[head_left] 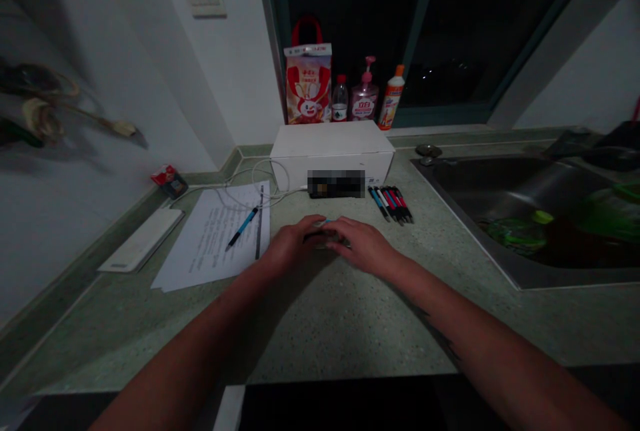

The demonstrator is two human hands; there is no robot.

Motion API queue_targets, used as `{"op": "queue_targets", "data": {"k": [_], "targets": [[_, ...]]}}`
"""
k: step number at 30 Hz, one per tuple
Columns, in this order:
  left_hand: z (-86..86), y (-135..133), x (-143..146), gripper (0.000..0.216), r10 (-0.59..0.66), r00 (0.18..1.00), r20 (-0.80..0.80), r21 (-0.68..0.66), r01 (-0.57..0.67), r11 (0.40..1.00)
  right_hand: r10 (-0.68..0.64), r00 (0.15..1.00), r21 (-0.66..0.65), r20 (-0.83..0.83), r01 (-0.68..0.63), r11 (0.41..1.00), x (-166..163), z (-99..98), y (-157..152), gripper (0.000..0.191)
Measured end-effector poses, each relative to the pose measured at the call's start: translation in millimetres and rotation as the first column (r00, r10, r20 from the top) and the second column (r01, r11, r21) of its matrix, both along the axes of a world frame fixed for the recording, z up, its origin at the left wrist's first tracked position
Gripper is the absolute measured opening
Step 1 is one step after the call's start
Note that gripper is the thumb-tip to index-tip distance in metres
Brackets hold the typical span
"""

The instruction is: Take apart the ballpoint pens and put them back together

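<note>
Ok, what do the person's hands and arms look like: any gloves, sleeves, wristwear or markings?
The left hand and right hand are ungloved. No sleeve, watch or bracelet shows on either wrist or forearm. Along the lower edge of the right forearm are a few small dark marks; I can't tell what they are.

A pen (243, 229) lies on papers (207, 237), bottles (364, 104) behind

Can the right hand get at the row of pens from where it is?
Probably yes: the pens lie on the counter just beyond the right hand, with nothing visible between, though it seems occupied beside the left hand.
</note>
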State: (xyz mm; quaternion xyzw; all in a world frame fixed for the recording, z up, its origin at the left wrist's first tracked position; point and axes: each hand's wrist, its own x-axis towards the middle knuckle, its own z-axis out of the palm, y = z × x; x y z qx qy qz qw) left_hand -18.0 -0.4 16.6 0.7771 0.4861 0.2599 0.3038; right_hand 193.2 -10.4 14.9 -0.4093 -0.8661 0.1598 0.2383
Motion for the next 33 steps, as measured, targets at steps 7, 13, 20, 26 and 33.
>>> {"op": "queue_targets", "data": {"k": [7,13,20,26,33], "targets": [[-5.9,-2.9,5.5,0.048,-0.11,0.982,0.156,-0.065,0.121,0.991,0.041,0.999,0.005,0.004,-0.041,0.999,-3.6,5.1,-3.0,0.016],[-3.1,-7.5,10.2,0.042,-0.127,0.984,0.128,-0.091,0.14,0.986,-0.004,0.999,0.046,0.042,0.002,0.999,-2.4,1.3,-1.2,0.009],[3.8,-3.7,2.5,0.029,0.063,0.997,0.054,0.084,-0.067,0.994,-0.222,0.975,-0.012,-0.015,0.222,0.975,2.2,4.7,3.8,0.017],[2.4,-5.8,4.6,0.022,0.078,0.996,0.049,0.092,-0.082,0.992,-0.178,0.968,-0.138,-0.174,0.155,0.978,-1.0,1.2,4.4,0.019],[-4.6,-5.4,6.9,0.027,0.046,0.999,0.026,0.056,-0.047,0.997,-0.167,0.938,-0.28,-0.305,0.079,0.957,-2.0,0.5,3.0,0.018]]}}
